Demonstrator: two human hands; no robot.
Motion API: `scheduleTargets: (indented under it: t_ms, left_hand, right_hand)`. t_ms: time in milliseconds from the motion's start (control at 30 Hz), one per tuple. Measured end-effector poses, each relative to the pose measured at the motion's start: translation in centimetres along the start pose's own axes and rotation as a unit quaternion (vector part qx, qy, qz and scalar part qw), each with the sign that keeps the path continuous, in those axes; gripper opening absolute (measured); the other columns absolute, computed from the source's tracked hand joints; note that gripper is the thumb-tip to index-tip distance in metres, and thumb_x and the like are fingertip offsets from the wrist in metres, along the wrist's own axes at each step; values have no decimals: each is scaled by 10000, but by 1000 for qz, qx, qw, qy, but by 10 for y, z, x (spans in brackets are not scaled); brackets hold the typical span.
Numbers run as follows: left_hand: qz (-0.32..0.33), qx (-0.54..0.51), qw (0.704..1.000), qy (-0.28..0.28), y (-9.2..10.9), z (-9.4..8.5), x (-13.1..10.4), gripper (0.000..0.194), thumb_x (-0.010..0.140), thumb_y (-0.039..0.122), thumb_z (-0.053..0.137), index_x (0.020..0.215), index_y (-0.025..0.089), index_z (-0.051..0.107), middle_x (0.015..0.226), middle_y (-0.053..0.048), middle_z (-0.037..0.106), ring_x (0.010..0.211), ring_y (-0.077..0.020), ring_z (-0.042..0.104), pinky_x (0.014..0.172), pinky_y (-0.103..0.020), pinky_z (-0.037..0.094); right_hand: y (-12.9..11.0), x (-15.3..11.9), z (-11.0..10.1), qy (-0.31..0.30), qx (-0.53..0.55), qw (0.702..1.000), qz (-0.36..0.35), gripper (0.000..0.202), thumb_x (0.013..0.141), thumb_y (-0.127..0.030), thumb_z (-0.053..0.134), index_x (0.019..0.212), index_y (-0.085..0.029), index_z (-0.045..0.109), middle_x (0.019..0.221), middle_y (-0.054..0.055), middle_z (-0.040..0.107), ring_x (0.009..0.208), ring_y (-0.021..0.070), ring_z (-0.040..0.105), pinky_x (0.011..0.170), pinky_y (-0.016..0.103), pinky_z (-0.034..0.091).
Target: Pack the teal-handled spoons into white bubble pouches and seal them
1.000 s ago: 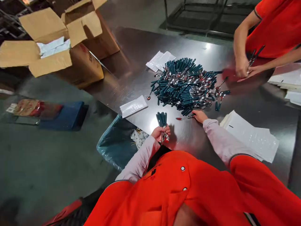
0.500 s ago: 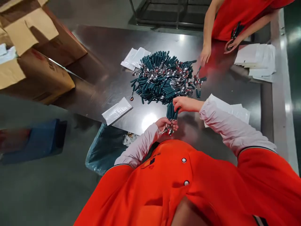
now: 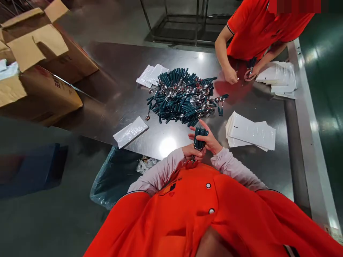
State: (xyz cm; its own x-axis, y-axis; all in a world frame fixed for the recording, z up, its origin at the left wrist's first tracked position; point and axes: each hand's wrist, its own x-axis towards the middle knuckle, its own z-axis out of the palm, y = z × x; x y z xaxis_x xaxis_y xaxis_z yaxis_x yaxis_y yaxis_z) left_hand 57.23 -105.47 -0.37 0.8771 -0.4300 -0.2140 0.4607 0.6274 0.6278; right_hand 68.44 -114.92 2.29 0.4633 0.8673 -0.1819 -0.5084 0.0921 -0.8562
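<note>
A bundle of spoons [image 3: 199, 132] with dark green handles is held just below the centre of the frame, handles up and metal ends down. It is clasped near the metal ends by the grip of the left hand [image 3: 195, 152]. The fingers of the right hand [image 3: 210, 141] are spread about the handles; whether these are firmly gripped by it cannot be told. A large pile of spoons [image 3: 182, 98] is heaped on the metal bench [image 3: 118, 103] at centre, just above both hands. A stack of white sleeves [image 3: 253, 132] is laid right of centre, and a white packet [image 3: 130, 132] is seen left of centre. At upper right, more dark-handled spoons [image 3: 251, 64] are held by a co-worker [image 3: 254, 34]. Cardboard boxes [image 3: 52, 91] are seen at upper left.
</note>
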Motion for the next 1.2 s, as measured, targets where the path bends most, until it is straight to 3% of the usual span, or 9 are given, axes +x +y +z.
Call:
scheduleTargets:
  t_ms: [233, 400, 467, 600, 700, 800, 867, 1000, 1200]
  left_hand:
    - [-168, 106, 978, -57, -12, -25, 9, 387, 462, 261, 842, 770, 146, 637, 508, 13, 508, 592, -189, 573, 607, -344, 505]
    - [-109, 285, 951, 56, 4, -16, 12, 340, 530, 246, 846, 748, 132, 611, 666, -16, 630, 703, -189, 628, 733, -332, 534]
    - [-63, 418, 892, 158, 8, -3, 13, 357, 585, 222, 826, 866, 118, 632, 822, -52, 685, 798, -203, 657, 787, -329, 536]
    - [13, 611, 693, 382, -5, 24, 27, 604, 747, 258, 736, 1291, 124, 513, 1202, -156, 654, 1028, -276, 675, 849, -351, 532]
    - [-30, 623, 628, 465, -16, 23, 43, 535, 878, 333, 620, 1347, 137, 456, 1140, -149, 687, 1016, -295, 696, 835, -359, 529]
    - [-60, 617, 615, 487, -15, 4, 50, 404, 898, 309, 602, 1251, 137, 509, 1040, -129, 721, 1004, -292, 705, 811, -327, 519]
    - [-50, 608, 607, 509, -9, -10, 46, 345, 892, 287, 611, 1202, 158, 530, 1028, -114, 726, 994, -273, 710, 783, -298, 513]
    - [-11, 594, 593, 543, 2, -21, 33, 297, 901, 304, 601, 1169, 192, 536, 986, -84, 729, 952, -248, 717, 754, -282, 511]
    - [-34, 605, 607, 514, 7, -13, 27, 342, 901, 310, 608, 1205, 181, 523, 967, -85, 730, 943, -263, 720, 751, -292, 513]
  right_hand:
    - [6, -28, 24, 85, -112, 988, -67, 1160, 546, -318, 882, 1510, -322, 237, 1206, 52, 619, 992, 241, 673, 906, 452, 565]
    - [16, -30, 15, 270, -284, 903, -177, 809, 611, -286, 775, 1343, -191, 443, 1170, 84, 565, 1029, 221, 580, 994, 400, 484]
    - [23, -25, 7, 332, -285, 881, -179, 698, 608, -270, 729, 1253, -182, 476, 1117, 73, 560, 964, 202, 573, 955, 377, 490]
    - [40, -12, 0, 427, -243, 860, -137, 650, 630, -302, 691, 1221, -173, 453, 1079, 69, 548, 888, 182, 567, 881, 352, 506]
    - [44, -3, -4, 427, -230, 864, -137, 679, 671, -381, 707, 1266, -176, 452, 1117, 80, 562, 939, 191, 582, 893, 349, 503]
    - [23, 5, -34, 351, -282, 880, -156, 551, 786, -505, 630, 1217, -171, 555, 1078, 86, 618, 966, 204, 597, 892, 351, 499]
    - [-4, 9, -73, 341, -359, 855, -155, 439, 905, -518, 462, 1070, -156, 648, 1008, 102, 652, 964, 216, 599, 898, 363, 487]
    - [-42, 15, -159, 451, -566, 689, -49, 324, 865, -262, 504, 1089, -83, 655, 1137, 195, 641, 1115, 273, 566, 1005, 389, 411]
    - [-34, 15, -201, 393, -682, 608, 104, 449, 805, -198, 560, 1212, -22, 633, 1170, 226, 672, 1111, 305, 615, 959, 357, 434]
